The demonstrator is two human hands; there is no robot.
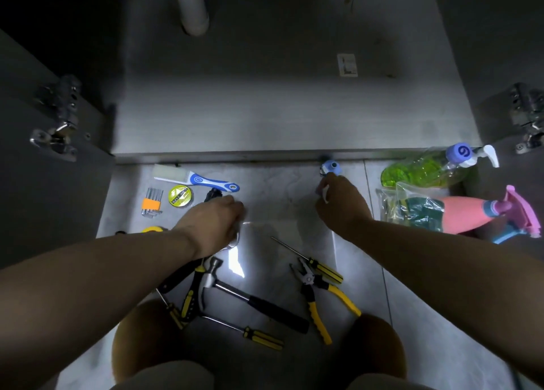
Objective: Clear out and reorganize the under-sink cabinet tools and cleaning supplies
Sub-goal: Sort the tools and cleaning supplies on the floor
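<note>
View down onto the grey tiled floor [294,201] in front of the open under-sink cabinet. Left hand [215,221]: fingers bent down over a black object [212,194] toward the floor's left side; whether they grip it cannot be told. Right hand [343,205]: fingers curled round a small white item [324,193], just below a small blue-capped bottle [330,167] standing at the cabinet's front edge. Counted: three black-and-yellow screwdrivers [326,272]; one steel hammer with black grip [253,297]; one pair of yellow-handled pliers [321,298]; one blue-and-white handled brush [206,180]; one hex key set in an orange holder [151,202]; one green pump bottle [421,170]; one pink spray bottle [468,214].
</note>
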